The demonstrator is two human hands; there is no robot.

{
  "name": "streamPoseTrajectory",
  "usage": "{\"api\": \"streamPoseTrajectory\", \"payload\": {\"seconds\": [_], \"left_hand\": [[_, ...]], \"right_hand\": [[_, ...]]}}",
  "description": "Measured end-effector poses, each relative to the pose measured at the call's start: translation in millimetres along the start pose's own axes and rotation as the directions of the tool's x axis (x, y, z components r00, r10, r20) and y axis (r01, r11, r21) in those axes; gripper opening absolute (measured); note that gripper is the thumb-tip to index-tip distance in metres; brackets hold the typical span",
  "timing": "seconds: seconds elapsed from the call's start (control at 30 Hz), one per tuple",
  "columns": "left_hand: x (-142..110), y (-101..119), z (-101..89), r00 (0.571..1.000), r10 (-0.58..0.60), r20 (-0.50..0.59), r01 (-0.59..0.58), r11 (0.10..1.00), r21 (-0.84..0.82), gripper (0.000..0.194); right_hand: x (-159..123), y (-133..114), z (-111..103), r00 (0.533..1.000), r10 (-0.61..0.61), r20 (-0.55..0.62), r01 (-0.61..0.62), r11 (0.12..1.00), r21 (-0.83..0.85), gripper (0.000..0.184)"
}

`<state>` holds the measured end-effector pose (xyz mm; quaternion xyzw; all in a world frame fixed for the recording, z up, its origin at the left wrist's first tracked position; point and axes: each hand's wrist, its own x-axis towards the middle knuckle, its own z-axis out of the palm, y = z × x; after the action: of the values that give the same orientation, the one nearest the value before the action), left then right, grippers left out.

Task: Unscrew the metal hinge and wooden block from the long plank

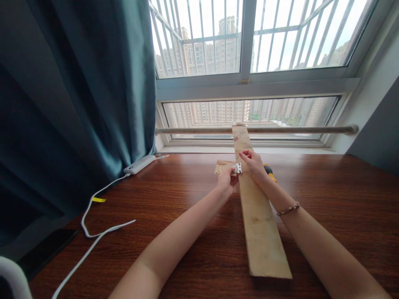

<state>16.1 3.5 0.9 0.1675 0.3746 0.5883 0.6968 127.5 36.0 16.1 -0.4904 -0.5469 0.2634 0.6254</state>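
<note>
A long pale wooden plank (pixel 258 216) lies on the dark wooden table (pixel 174 199), running from near me toward the window. A short piece of wood (pixel 222 167) sticks out from its left side. A small silver hinge (pixel 237 167) sits where the two pieces meet. My left hand (pixel 227 181) pinches the hinge from below. My right hand (pixel 253 162) rests on the plank just right of the hinge, thumb and forefinger pinched on something too small to name. A bracelet circles my right wrist.
An orange and black tool handle (pixel 269 171) peeks out behind my right hand. A white power bank (pixel 139 164) with a white cable (pixel 93 224) lies at the left. A black phone (pixel 46 249) lies near the left corner. A teal curtain (pixel 75 91) hangs left; barred windows behind.
</note>
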Motion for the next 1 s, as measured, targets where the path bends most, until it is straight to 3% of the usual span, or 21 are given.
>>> {"api": "streamPoseTrajectory", "payload": {"seconds": [0.13, 0.23, 0.33, 0.4, 0.5, 0.67, 0.8, 1.0], "left_hand": [[-1, 3, -1.2, 0.998, -0.039, -0.041, 0.042, 0.996, 0.076, 0.009], [-3, 6, -4.3, 0.990, -0.089, -0.109, 0.113, 0.963, 0.243, 0.013], [-5, 10, -7.1, 0.984, -0.111, -0.138, 0.155, 0.917, 0.367, 0.020], [-7, 12, -7.9, 0.985, -0.118, -0.122, 0.157, 0.907, 0.391, 0.021], [-8, 14, -8.3, 0.984, -0.149, -0.096, 0.175, 0.898, 0.403, 0.019], [-6, 15, -9.7, 0.987, -0.141, -0.081, 0.162, 0.912, 0.377, 0.020], [-3, 17, -10.1, 0.991, -0.125, -0.048, 0.133, 0.936, 0.326, 0.018], [-3, 15, -10.5, 0.992, -0.125, 0.010, 0.119, 0.964, 0.239, 0.010]], "right_hand": [[-1, -10, -7, 0.981, 0.193, -0.020, -0.174, 0.918, 0.356, 0.022], [-5, -16, -15, 0.954, 0.294, 0.057, -0.289, 0.855, 0.430, 0.018], [-13, -18, -20, 0.957, 0.229, 0.180, -0.260, 0.950, 0.171, 0.016], [-19, -18, -21, 0.958, 0.115, 0.262, -0.098, 0.992, -0.075, 0.017], [-26, -17, -20, 0.944, -0.024, 0.330, 0.130, 0.945, -0.301, 0.023], [-31, -17, -20, 0.926, -0.060, 0.373, 0.229, 0.874, -0.428, 0.032], [-33, -20, -20, 0.911, -0.087, 0.402, 0.293, 0.823, -0.486, 0.029], [-33, -17, -21, 0.901, -0.103, 0.422, 0.315, 0.824, -0.471, 0.025]]}}
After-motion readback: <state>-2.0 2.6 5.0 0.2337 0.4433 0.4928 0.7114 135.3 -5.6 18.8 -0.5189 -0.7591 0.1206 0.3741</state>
